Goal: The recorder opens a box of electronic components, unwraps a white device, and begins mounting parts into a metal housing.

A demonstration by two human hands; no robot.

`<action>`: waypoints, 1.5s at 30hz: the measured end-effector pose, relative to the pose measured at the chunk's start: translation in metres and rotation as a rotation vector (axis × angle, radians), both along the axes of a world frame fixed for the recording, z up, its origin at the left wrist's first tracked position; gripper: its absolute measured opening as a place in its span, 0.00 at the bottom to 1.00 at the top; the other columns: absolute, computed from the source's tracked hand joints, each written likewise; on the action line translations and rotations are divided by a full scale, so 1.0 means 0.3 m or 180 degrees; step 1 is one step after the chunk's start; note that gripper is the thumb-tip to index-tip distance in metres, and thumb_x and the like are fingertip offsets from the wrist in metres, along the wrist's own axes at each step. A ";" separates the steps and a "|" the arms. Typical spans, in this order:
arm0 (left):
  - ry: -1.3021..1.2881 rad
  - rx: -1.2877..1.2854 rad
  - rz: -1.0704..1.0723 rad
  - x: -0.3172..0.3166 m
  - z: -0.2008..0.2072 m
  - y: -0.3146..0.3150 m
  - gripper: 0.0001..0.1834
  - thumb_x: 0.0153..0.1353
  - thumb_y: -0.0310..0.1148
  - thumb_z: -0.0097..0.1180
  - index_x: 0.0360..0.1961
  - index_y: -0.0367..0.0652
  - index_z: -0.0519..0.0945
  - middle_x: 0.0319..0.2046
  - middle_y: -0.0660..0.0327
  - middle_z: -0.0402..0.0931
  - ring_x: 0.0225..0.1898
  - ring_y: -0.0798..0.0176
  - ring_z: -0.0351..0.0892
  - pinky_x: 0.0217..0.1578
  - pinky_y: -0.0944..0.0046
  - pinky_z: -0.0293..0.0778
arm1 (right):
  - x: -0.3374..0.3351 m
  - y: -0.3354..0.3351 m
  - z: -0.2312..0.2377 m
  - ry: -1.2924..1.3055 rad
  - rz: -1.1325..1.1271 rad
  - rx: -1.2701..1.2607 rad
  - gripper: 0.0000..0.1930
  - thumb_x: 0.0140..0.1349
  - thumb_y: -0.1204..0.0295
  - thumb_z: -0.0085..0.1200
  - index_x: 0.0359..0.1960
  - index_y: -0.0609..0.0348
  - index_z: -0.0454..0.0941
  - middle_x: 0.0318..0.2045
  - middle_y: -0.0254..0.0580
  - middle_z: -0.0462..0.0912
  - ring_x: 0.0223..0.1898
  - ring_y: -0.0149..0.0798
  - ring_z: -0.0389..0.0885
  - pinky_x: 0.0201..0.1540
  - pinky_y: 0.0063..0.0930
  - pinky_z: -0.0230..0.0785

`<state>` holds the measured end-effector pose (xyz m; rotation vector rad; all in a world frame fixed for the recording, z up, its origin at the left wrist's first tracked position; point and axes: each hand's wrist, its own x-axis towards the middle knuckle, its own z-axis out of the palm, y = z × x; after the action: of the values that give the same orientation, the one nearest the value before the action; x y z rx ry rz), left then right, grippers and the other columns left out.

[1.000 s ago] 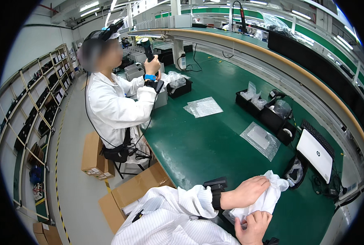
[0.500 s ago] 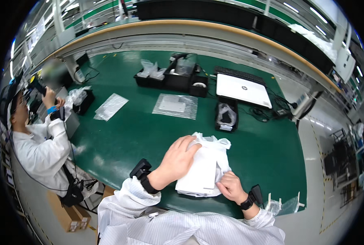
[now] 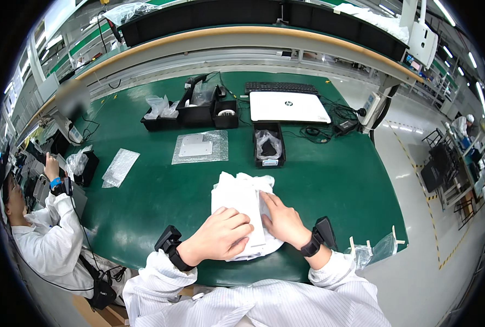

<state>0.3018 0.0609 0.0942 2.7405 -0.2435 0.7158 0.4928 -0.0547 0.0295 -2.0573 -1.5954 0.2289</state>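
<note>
A flat white slab-like item (image 3: 237, 196), perhaps a box, lies at the front middle of the table, in a crumpled thin white bag (image 3: 272, 248). My left hand (image 3: 223, 234) rests on its lower left part, fingers curled and closed, seemingly on the bag; their tips are partly hidden. Across from it my right hand (image 3: 285, 220) lies along the item's right side. Its fingers are stretched out on the white bag, with the thumb apart. Black wristbands with small black devices sit on both my wrists.
Beyond lie a bubble-wrap sheet with a grey-white plate (image 3: 196, 148), another bubble-wrap piece (image 3: 121, 168), black bins (image 3: 196, 116), a bin with clear plastic (image 3: 268, 147), a white laptop (image 3: 288, 107) and a keyboard (image 3: 280, 87). Taped clear bags (image 3: 370, 252) hang front right. A co-worker (image 3: 52, 218) is at left.
The view has shifted, so the table things sit further left. My left hand has come down to the item's lower left. My right hand has moved up along its right side, fingers straightened.
</note>
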 end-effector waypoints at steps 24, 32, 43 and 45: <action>-0.0979 -0.1282 0.2670 -0.333 -0.418 0.104 0.12 0.63 0.22 0.50 0.22 0.29 0.73 0.33 0.53 0.71 0.32 0.59 0.69 0.30 0.63 0.65 | -0.194 -0.021 0.009 0.3459 0.0975 0.0167 0.17 0.68 0.63 0.56 0.41 0.69 0.81 0.25 0.35 0.81 0.26 0.24 0.72 0.29 0.23 0.66; -0.0479 -0.1786 0.3194 -0.330 -0.357 0.206 0.19 0.65 0.32 0.55 0.19 0.32 0.73 0.17 0.63 0.71 0.18 0.71 0.64 0.19 0.67 0.59 | -0.080 -0.082 0.021 0.4650 0.1654 0.0264 0.16 0.70 0.69 0.54 0.52 0.69 0.78 0.44 0.36 0.84 0.45 0.25 0.77 0.50 0.21 0.70; -0.1016 -0.4216 0.2013 -0.368 -0.323 0.208 0.13 0.72 0.39 0.51 0.39 0.38 0.73 0.26 0.70 0.72 0.26 0.78 0.66 0.24 0.72 0.66 | -0.008 -0.108 -0.002 0.5624 0.1626 0.0894 0.18 0.66 0.66 0.55 0.50 0.70 0.78 0.47 0.49 0.83 0.47 0.39 0.83 0.51 0.32 0.73; -0.0848 -0.4153 0.1639 -0.394 -0.255 0.209 0.26 0.72 0.48 0.49 0.59 0.37 0.67 0.46 0.60 0.76 0.48 0.68 0.74 0.50 0.67 0.71 | -0.030 -0.109 0.030 0.5093 0.1405 0.0347 0.19 0.66 0.67 0.55 0.52 0.71 0.77 0.48 0.48 0.83 0.48 0.38 0.82 0.52 0.31 0.72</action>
<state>0.1837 0.1237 0.0179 1.4317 0.6729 0.9003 0.4838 -0.0873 0.0384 -0.7455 -0.8398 1.4282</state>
